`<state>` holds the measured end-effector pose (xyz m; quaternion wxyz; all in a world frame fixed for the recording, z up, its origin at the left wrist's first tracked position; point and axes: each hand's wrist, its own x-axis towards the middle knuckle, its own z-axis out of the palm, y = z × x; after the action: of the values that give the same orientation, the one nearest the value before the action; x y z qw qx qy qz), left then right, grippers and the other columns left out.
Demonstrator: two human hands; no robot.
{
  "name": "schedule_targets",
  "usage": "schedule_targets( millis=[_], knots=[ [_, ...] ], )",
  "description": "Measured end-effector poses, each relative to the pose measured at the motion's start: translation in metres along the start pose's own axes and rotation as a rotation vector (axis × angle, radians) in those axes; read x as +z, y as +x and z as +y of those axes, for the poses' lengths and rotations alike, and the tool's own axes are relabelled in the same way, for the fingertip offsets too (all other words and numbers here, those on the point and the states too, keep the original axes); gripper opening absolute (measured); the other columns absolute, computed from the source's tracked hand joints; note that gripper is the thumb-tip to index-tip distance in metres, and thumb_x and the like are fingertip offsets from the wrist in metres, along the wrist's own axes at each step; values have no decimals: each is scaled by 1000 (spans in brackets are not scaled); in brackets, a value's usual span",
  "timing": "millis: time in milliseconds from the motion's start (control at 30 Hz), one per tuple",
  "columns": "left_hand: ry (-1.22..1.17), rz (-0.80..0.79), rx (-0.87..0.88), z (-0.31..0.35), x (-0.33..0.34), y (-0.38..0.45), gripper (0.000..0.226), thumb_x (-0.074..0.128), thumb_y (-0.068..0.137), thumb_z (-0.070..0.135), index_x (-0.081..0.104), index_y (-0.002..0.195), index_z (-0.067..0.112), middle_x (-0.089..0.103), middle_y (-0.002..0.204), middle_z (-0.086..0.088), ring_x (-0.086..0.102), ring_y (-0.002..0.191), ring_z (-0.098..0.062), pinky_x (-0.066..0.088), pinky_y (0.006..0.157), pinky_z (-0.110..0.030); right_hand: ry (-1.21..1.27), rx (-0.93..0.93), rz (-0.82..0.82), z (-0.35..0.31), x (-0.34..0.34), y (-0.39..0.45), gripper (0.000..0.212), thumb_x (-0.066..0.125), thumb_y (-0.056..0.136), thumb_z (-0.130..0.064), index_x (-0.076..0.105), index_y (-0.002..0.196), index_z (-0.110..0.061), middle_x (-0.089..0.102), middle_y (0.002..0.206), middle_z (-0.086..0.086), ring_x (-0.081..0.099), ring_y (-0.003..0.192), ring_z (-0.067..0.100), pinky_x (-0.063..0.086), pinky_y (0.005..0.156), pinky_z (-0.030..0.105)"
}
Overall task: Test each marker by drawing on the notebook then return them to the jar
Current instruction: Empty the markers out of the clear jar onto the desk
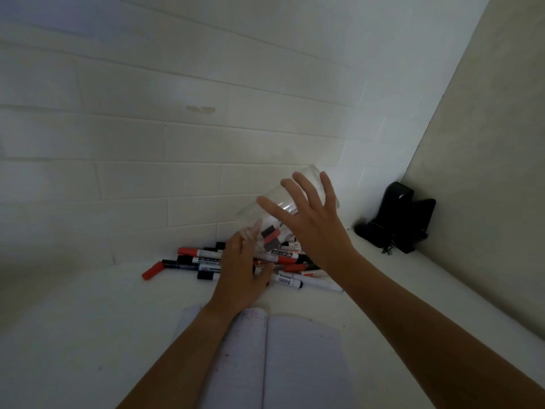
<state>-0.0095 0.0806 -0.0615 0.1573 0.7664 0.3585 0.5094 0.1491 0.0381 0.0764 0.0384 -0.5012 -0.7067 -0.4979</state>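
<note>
Smooth white table (73, 335). Open lined notebook (295, 364) lying flat nearest. Clear plastic jar (283, 202) tipped over heaped cylindrical markers (206, 258). Left hand (244, 270) gripping jar's rim, right hand (312, 219) spread flat against its side.

We see a white worktop (73, 335) spreading out below the fingers (298, 199) and on to either side. Behind the fingers rises a white brick wall (177, 98), with a small pale mark (201, 109) on it above them. To the right of the fingers stands a plain beige wall (486, 157). A black device (401, 219) sits in that corner, well apart from them.
</note>
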Motion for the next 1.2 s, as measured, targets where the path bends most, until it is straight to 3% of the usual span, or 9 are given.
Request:
schedule_targets(
  millis=[133,233,333,433,600,767,900,1100,1200],
  knots=[
    [-265,-83,15,11,-8,5,59,67,90,12,47,144,23,57,133,3,54,126,-13,48,105,-36,1,-85,7,-7,7,-1,66,50,90,-25,39,154,-37,49,150,17,42,141,37,19,117,67],
    [-289,-76,-2,16,-12,4,46,67,87,-1,56,124,23,61,115,6,60,107,-7,51,89,-20,8,-78,21,-10,11,-5,66,45,90,-18,39,153,-38,50,149,16,44,141,36,21,117,67],
    [-333,-145,-36,13,-11,0,48,67,86,3,55,129,20,59,120,2,62,108,-9,54,87,-25,14,-71,57,-15,13,-10,71,38,91,-4,37,154,-38,48,150,15,41,142,36,20,118,65],
    [-385,-157,-39,17,-13,1,38,67,88,1,60,122,17,63,106,-2,65,93,-17,55,77,-34,27,-60,77,-19,16,-13,71,36,93,-3,38,154,-38,49,149,15,41,142,36,19,119,64],
    [-461,-195,-144,27,-22,0,52,66,92,5,54,134,33,68,114,14,64,107,-6,52,89,-19,34,-3,55,-19,18,-17,75,14,94,0,37,155,-37,49,148,15,42,142,36,20,118,64],
    [-581,-219,-216,30,-26,0,55,66,94,4,50,141,27,66,127,12,61,119,-9,50,96,-20,58,16,33,-20,21,-16,74,54,90,-11,34,155,-39,48,149,15,40,143,35,19,118,64],
    [-626,-212,-203,29,-30,0,66,67,92,-2,43,146,28,62,130,16,60,122,-8,51,96,-21,76,33,3,-19,23,-18,67,45,91,-17,35,154,-40,49,148,15,41,142,36,18,119,64],
    [-518,-144,-208,21,-26,1,42,72,90,8,63,125,29,61,121,19,60,115,-5,54,95,-27,57,93,-44,-18,25,-19,74,47,88,-9,36,154,-38,48,148,16,41,142,36,21,117,65],
    [-394,-27,-204,14,-22,1,25,78,84,12,68,97,31,59,110,21,58,111,-6,52,90,-23,46,166,-70,-11,27,-22,78,13,89,-2,34,156,-36,46,150,18,39,144,38,20,118,65]
  ],
)
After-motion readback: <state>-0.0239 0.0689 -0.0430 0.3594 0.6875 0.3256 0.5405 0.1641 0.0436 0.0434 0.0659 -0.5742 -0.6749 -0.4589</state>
